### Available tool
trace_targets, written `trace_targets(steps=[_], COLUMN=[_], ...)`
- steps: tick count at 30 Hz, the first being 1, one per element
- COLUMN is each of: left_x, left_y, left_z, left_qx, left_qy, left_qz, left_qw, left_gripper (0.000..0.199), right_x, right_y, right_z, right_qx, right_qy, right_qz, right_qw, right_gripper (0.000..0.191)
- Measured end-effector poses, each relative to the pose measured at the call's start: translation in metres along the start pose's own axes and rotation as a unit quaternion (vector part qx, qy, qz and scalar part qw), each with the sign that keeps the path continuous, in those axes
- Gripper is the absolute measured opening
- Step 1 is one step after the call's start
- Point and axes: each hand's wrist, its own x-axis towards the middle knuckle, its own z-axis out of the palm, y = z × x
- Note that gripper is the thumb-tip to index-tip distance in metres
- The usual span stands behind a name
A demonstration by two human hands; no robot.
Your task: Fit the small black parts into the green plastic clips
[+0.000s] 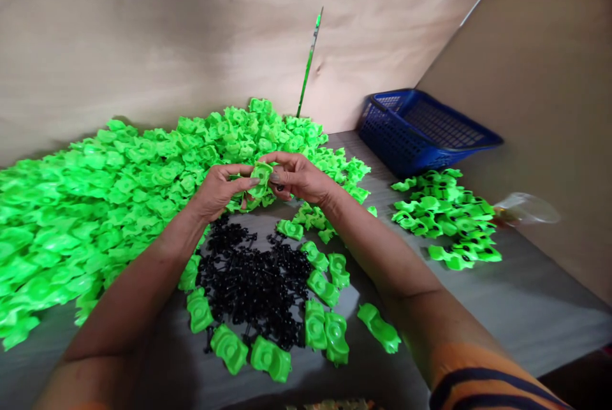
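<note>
A green moulded plastic piece (pixel 261 178) is held up between my two hands, over the back edge of a heap of small black plastic parts (pixel 253 282). My left hand (pixel 222 190) pinches the piece from its left side, thumb in front. On the right, my right hand (pixel 299 177) grips the same piece with thumb and fingers. Something small and dark shows by the right fingertips; I cannot make out what it is. Several loose green pieces (pixel 270 357) lie around the black parts, on the grey table (pixel 354 391).
A large pile of green pieces (pixel 95 206) covers the left and back of the table. Green pieces with black parts in them (pixel 449 219) lie at right, by a clear plastic object (pixel 530 208). A blue basket (pixel 421 129) stands behind them. A thin green-stained stick (pixel 310 65) leans against the wall.
</note>
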Motion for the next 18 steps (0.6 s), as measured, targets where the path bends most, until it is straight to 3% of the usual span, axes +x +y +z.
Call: trace_targets(steps=[4, 8, 11, 18], left_x=[0.000, 0.001, 0.002, -0.003], left_y=[-0.002, -0.003, -0.004, -0.008], left_z=[0.003, 0.006, 0.008, 0.018], left_qx=[0.011, 0.007, 0.010, 0.025], left_qy=[0.033, 0.118, 0.147, 0.161], left_qz=[0.008, 0.036, 0.054, 0.033], left_qw=[0.999, 0.992, 0.988, 0.986], left_gripper=[0.041, 0.053, 0.055, 0.049], right_x=[0.002, 0.007, 0.010, 0.011], right_y=[0.000, 0.001, 0.003, 0.010], right_z=[0.004, 0.007, 0.012, 0.028], right_qx=[-0.030, -0.060, -0.078, -0.142], right_qy=[0.045, 0.154, 0.220, 0.264], right_qz=[0.000, -0.039, -0.056, -0.085], right_qw=[0.999, 0.986, 0.971, 0.950], right_gripper=[0.058, 0.050, 0.050, 0.049])
